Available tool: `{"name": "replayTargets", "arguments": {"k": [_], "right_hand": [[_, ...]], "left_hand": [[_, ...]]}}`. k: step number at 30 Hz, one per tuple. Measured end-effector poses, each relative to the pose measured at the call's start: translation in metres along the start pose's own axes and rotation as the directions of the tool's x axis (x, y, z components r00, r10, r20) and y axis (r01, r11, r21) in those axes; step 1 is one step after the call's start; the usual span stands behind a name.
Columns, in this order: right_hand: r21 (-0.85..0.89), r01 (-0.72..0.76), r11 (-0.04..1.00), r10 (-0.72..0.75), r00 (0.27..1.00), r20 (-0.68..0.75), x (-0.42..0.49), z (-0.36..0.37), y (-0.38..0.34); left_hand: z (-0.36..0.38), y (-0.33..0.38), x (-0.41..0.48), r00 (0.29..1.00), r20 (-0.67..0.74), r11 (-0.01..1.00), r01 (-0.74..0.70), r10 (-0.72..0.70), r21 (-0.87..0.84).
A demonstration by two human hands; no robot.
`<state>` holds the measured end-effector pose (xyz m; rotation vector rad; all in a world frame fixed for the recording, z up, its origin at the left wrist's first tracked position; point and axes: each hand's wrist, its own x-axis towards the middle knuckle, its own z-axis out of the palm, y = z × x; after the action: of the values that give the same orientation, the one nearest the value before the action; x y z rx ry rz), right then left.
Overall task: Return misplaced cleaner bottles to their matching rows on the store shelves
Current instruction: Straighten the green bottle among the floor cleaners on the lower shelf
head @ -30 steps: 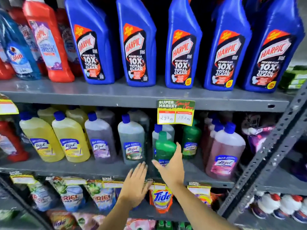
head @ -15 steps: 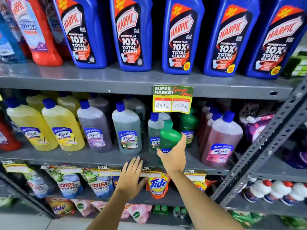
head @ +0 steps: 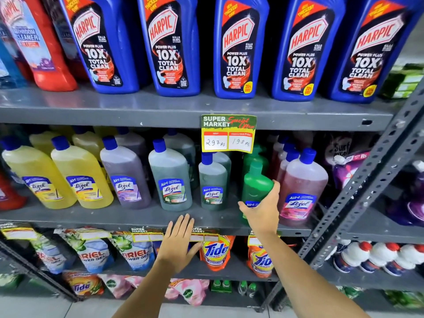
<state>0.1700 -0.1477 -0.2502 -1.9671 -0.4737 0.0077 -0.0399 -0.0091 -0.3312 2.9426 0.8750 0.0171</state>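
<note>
Head view: the person's right hand grips a green bottle around its lower body, fingers wrapped, holding it upright on the middle shelf between a dark green bottle and a pink bottle. The left hand hovers open, fingers spread, before the shelf's front edge.

I see the Harpic bottles in a row on the top shelf. On the middle shelf below stand the Lizol bottles. My right hand wraps a bottle there, just left of the rightmost Lizol. My left hand lies flat against that shelf's front edge, above the pouches.
</note>
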Motion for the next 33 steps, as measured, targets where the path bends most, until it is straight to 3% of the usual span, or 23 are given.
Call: {"name": "replayTargets", "arguments": {"k": [11,21,26,30,33], "right_hand": [[0.091,0.046,0.995,-0.054,0.995,0.088,0.022,0.005,0.005],[0.07,0.058,0.996,-0.065,0.993,0.102,0.029,0.008,0.014],[0.166,0.005,0.986,-0.034,0.984,0.177,0.006,0.012,0.027],[0.221,-0.044,0.974,0.018,0.993,0.115,-0.04,0.018,0.038],[0.223,0.054,0.973,-0.059,0.998,0.016,-0.074,0.019,0.037]], "left_hand": [[0.008,0.0,0.001,0.999,-0.035,1.0,0.001,-0.001,-0.016],[0.004,0.0,0.001,1.0,-0.005,1.0,0.001,0.0,0.032],[-0.017,-0.009,-0.005,0.999,-0.023,0.998,-0.035,0.036,0.051],[-0.037,-0.018,-0.027,0.992,-0.124,0.999,0.006,-0.002,0.037],[-0.047,-0.033,-0.049,0.985,-0.168,0.999,0.033,-0.031,0.007]]}}
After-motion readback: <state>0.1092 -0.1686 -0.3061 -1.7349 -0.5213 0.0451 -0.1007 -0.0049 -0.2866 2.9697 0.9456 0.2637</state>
